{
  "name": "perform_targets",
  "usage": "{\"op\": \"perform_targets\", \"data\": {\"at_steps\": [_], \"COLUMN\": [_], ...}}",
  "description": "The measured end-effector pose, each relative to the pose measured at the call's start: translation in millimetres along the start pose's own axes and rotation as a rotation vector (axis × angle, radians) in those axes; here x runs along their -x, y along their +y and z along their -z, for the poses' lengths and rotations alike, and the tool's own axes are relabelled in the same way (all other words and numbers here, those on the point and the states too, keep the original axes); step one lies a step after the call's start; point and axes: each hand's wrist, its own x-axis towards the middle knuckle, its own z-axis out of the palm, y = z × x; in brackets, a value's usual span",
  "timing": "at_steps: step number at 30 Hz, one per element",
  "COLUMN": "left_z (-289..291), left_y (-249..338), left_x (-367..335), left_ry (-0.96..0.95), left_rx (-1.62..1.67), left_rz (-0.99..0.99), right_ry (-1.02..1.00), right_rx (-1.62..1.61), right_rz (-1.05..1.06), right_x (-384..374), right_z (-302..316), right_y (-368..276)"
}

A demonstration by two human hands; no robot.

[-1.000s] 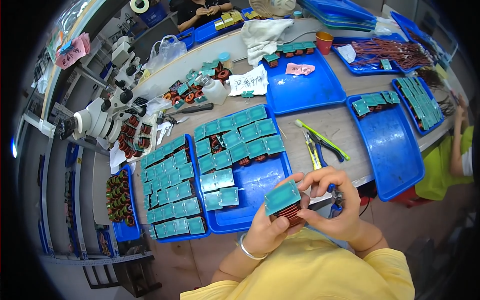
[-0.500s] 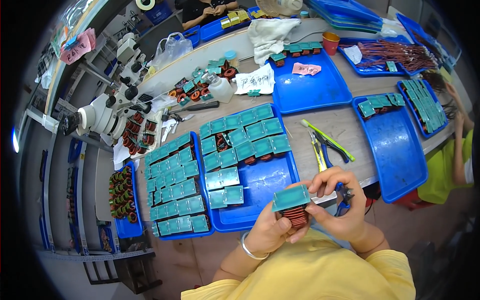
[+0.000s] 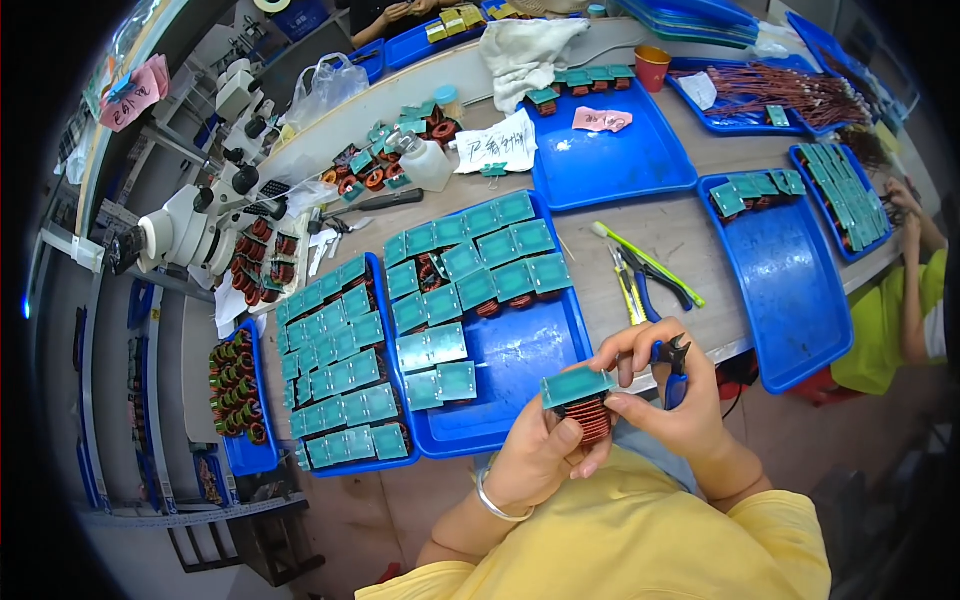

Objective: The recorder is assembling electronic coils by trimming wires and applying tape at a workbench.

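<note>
My left hand (image 3: 538,452) is closed round a copper-wound coil (image 3: 592,420) that carries a flat green circuit board (image 3: 577,386) on top. I hold it in front of my yellow shirt, just off the near edge of the table. My right hand (image 3: 690,412) has small blue-handled cutting pliers (image 3: 674,388) tucked between its fingers and palm, jaws pointing up. Its thumb and fingertips meet at the right edge of the board and coil; anything pinched there is too small to tell. Beside my hands lies a blue tray (image 3: 520,365) partly filled with similar boarded coils.
Left of that tray stands a fuller blue tray (image 3: 340,385) of boarded coils. A green brush (image 3: 650,265) and other hand tools lie ahead of my right hand. Another blue tray (image 3: 785,300) stands right. Microscopes (image 3: 165,235) line the left side; a co-worker's arm (image 3: 912,260) shows far right.
The pliers have turned in my right hand, so their jaws now show more clearly. Both hands remain at the coil and board. The whole view has shifted slightly.
</note>
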Motion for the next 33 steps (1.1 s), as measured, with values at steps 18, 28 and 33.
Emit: {"op": "perform_targets", "data": {"at_steps": [18, 28, 33], "left_z": [56.0, 57.6, 51.4], "left_y": [59.0, 85.9, 81.7], "left_x": [30.1, 33.7, 22.7], "left_ry": [0.311, 0.314, 0.126], "left_rx": [0.025, -0.169, -0.026], "left_rz": [-0.324, -0.611, -0.554], "right_ry": [0.307, 0.395, 0.319], "right_rx": [0.194, 0.41, 0.587], "right_rz": [-0.065, 0.045, 0.254], "right_x": [18.8, 43.0, 51.5], "right_z": [26.3, 36.0, 36.6], "right_y": [50.9, 116.4, 136.0]}}
